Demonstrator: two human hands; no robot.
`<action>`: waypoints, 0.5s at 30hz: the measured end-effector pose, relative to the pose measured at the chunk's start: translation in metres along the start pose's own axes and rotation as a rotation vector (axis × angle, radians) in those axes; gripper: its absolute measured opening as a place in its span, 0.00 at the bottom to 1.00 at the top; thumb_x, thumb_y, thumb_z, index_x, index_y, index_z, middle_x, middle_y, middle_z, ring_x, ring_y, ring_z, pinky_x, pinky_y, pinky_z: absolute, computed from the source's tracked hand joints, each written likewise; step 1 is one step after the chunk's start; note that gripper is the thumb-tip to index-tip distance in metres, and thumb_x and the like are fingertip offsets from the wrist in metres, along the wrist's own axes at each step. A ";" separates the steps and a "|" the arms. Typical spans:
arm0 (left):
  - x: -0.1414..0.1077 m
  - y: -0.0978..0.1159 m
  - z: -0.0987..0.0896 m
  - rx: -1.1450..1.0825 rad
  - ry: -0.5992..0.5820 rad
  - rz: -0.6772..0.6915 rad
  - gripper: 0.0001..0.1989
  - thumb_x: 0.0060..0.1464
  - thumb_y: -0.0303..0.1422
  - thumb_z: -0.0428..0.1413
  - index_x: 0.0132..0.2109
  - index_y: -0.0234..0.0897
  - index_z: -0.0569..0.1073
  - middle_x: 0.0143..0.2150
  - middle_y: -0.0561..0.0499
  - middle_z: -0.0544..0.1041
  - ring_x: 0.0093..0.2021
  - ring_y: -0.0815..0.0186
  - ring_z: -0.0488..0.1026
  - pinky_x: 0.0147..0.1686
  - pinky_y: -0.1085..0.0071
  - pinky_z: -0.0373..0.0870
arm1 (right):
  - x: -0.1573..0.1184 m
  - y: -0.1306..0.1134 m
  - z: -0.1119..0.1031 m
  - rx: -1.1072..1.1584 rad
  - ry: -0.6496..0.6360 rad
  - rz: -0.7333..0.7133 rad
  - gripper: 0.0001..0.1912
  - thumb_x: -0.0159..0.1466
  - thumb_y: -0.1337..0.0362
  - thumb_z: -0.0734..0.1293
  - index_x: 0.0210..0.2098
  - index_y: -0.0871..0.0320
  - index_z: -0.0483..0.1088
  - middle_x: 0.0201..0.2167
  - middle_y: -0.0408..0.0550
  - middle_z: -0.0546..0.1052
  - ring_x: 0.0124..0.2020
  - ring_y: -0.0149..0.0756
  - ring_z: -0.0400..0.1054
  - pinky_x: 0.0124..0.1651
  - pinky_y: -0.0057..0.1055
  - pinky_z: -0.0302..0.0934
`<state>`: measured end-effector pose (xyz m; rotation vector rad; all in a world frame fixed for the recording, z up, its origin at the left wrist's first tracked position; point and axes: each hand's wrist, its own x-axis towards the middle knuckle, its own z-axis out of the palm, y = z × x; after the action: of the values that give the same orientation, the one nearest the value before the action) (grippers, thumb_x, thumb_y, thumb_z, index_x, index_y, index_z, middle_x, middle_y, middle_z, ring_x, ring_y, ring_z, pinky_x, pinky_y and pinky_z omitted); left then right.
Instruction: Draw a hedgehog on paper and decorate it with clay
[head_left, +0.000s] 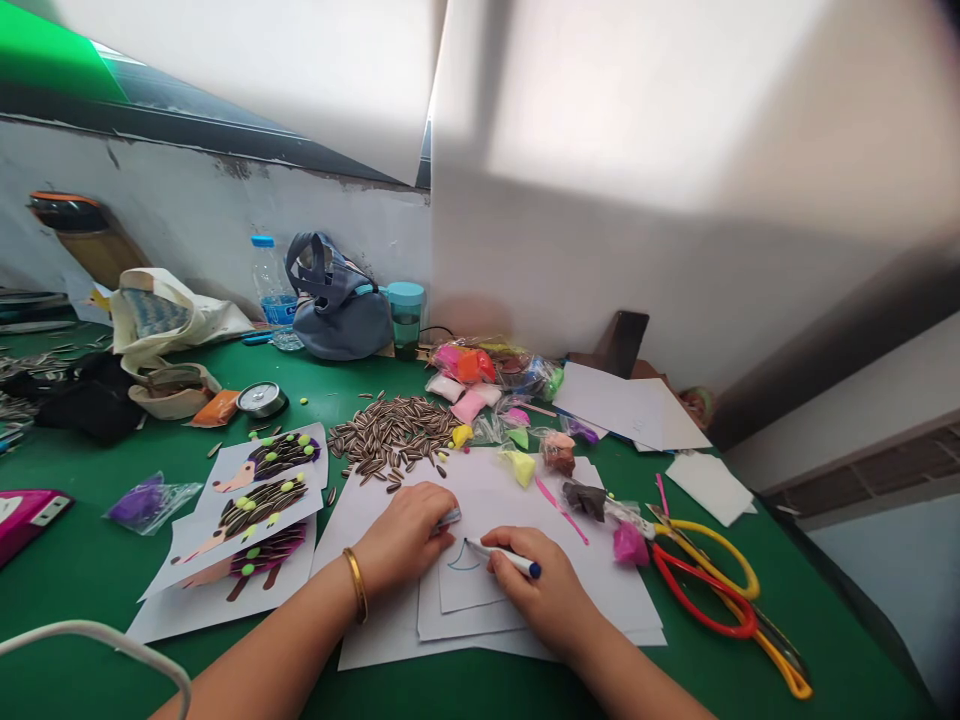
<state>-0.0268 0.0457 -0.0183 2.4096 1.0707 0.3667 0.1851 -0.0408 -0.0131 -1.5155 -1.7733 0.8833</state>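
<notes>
White marker (513, 558) on paper, near middle of the table (405, 692).
The right hand (538, 582) grips it over a small sheet (466, 592); the left hand (405, 530) pinches a small, unclear object (451, 517), sunflower seeds (397, 432) beyond.

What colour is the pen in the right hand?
The pen is white with a dark blue end, seen in the head view.
</notes>
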 end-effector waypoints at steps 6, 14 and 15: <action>0.001 -0.001 0.000 -0.001 0.012 0.008 0.11 0.50 0.25 0.60 0.41 0.39 0.71 0.45 0.48 0.75 0.47 0.57 0.70 0.48 0.62 0.63 | 0.000 0.001 0.000 0.028 0.016 0.040 0.11 0.64 0.62 0.63 0.41 0.55 0.75 0.41 0.49 0.79 0.46 0.43 0.71 0.51 0.37 0.62; 0.000 0.002 -0.001 -0.001 -0.008 0.003 0.10 0.50 0.25 0.60 0.41 0.39 0.71 0.45 0.48 0.75 0.47 0.58 0.70 0.48 0.62 0.63 | 0.001 0.003 0.000 0.062 0.060 0.031 0.10 0.63 0.63 0.63 0.39 0.56 0.75 0.40 0.48 0.79 0.44 0.41 0.72 0.50 0.35 0.63; 0.000 0.002 -0.001 -0.001 -0.009 0.004 0.10 0.50 0.25 0.59 0.41 0.39 0.71 0.45 0.48 0.75 0.47 0.58 0.70 0.48 0.62 0.63 | 0.001 0.002 0.000 0.070 0.068 0.033 0.10 0.63 0.63 0.63 0.39 0.56 0.75 0.40 0.48 0.79 0.44 0.40 0.72 0.50 0.34 0.63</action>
<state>-0.0266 0.0447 -0.0161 2.4107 1.0622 0.3576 0.1867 -0.0394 -0.0148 -1.5163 -1.6558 0.8903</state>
